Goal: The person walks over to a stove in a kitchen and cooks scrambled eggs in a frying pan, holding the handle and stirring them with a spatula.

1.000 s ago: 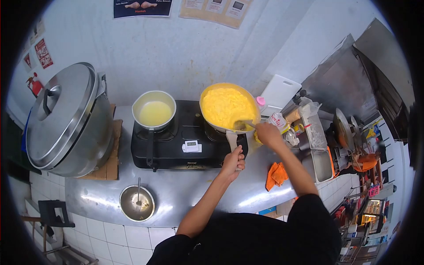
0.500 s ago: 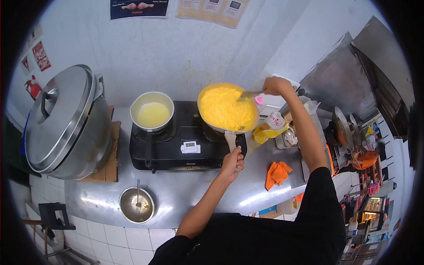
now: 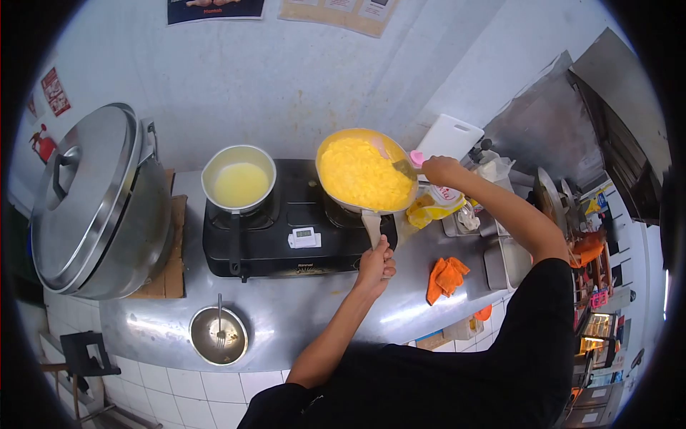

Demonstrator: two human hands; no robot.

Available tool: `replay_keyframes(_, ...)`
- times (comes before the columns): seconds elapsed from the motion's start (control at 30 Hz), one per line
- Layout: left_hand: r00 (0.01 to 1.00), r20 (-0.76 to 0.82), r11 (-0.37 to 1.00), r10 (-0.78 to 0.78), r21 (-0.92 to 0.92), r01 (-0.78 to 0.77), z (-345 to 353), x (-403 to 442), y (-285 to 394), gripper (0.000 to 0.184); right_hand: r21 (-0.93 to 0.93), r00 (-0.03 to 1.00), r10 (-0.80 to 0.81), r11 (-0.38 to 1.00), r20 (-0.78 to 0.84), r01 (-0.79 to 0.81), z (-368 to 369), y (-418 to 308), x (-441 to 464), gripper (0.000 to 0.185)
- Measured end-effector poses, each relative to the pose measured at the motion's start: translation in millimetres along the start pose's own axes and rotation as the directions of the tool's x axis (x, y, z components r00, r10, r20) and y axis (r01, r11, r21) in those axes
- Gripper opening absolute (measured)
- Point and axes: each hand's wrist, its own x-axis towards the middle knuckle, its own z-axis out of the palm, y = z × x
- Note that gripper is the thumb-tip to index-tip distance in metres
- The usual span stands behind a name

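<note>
My left hand [image 3: 376,268] is wrapped round the pale handle of a frying pan [image 3: 320,170] on the right burner. Soft yellow scrambled eggs [image 3: 361,171] fill the pan. At the pan's right rim, my right hand [image 3: 441,171] grips a spatula [image 3: 405,169], its metal blade against the eggs there. Part of the spatula's handle is hidden in my fist. Just below my right hand lies a yellow-and-clear pouch [image 3: 432,206] with a red-lettered label.
A black two-burner stove [image 3: 293,269] carries a saucepan [image 3: 239,182] of pale yellow liquid and a white timer [image 3: 304,237]. A large lidded pot [image 3: 100,207] stands left. Nearer are a metal bowl [image 3: 204,336] with a fork and an orange cloth [image 3: 447,277]. A white board [image 3: 446,139] leans behind.
My right hand has come down and slightly nearer, bringing the spatula from the pan's upper right to its right edge. My left hand still holds the handle. The camera view has shifted slightly.
</note>
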Motion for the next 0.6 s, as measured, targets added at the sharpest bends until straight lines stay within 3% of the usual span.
replay_keyframes(0.07, 1.000, 0.006, 1.000, -0.005, -0.008, 0.005, 0.0, -0.6, -2.7, 0.026, 0.085, 0.938, -0.046, 0.996, 0.343, 0.017, -3.8, 5.2, 9.7, 0.022)
replay_keyframes(0.13, 1.000, 0.021, 1.000, 0.005, -0.023, -0.004, -0.9, -0.7, -1.4, 0.025, 0.177, 0.801, -0.079, 0.984, 0.593, -0.035, -10.6, 10.3, 17.4, 0.019)
replay_keyframes(0.27, 1.000, -0.003, 1.000, -0.024, 0.019, 0.024, -4.6, 1.1, 1.2, 0.026, 0.549, 0.623, -0.269, 0.775, 0.735, -0.313, -29.1, 7.5, 9.3, 0.024)
replay_keyframes(0.37, 0.999, -0.014, 0.998, -0.039, 0.054, 0.040, -5.9, -0.8, 2.1, 0.027, 0.599, 0.596, -0.326, 0.725, 0.734, -0.341, -1.3, -7.7, 25.2, 0.025)
replay_keyframes(0.4, 0.999, -0.015, 0.997, -0.041, 0.058, 0.042, -3.4, -2.2, 2.6, 0.027, 0.707, 0.594, -0.438, 0.614, 0.675, -0.351, 12.0, -13.9, 28.6, 0.030)
replay_keyframes(0.47, 0.999, -0.006, 0.997, -0.043, 0.061, 0.044, 1.1, 0.6, 3.9, 0.027, 0.749, 0.752, -0.370, 0.618, 0.546, -0.240, 2.5, -38.5, 10.6, 0.031)
replay_keyframes(0.53, 0.998, -0.010, 0.996, -0.054, 0.064, 0.054, -2.7, 0.5, 3.9, 0.026, 0.739, 0.845, -0.283, 0.649, 0.454, -0.180, -3.1, -48.0, -0.1, 0.031)
replay_keyframes(0.57, 0.999, -0.011, 0.997, -0.048, 0.067, 0.049, -3.7, 0.1, 4.4, 0.026, 0.710, 0.879, -0.424, 0.687, 0.219, 0.154, 10.1, -36.0, 12.5, 0.032)
replay_keyframes(0.6, 0.999, -0.013, 0.997, -0.045, 0.069, 0.046, -3.7, -0.7, 4.4, 0.026, 0.588, 0.821, -0.571, 0.662, -0.004, 0.465, 33.2, -13.3, 35.5, 0.032)
